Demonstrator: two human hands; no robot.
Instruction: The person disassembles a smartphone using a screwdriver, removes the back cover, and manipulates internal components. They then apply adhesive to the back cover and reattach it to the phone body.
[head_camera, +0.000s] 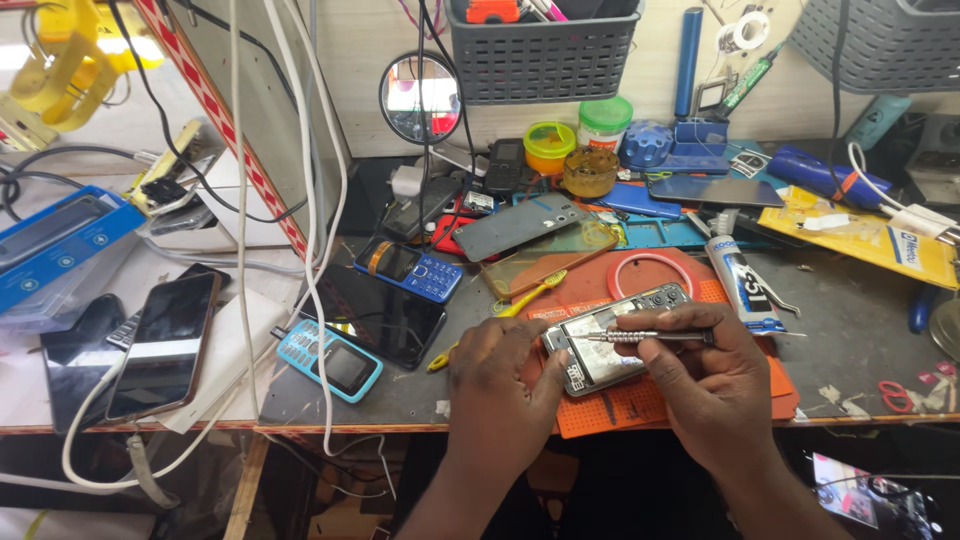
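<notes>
Both hands engaged: left hand (503, 385) gripping opened grey smartphone (612, 340) on orange mat (640, 405); right hand (712, 385) pinching slim metal screwdriver (645, 337) above it. White tube (744, 287) just right.

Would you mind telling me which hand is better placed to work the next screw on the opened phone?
Probably the right hand: it holds the slim metal screwdriver over the opened grey phone, while the left hand steadies its edge.
</notes>
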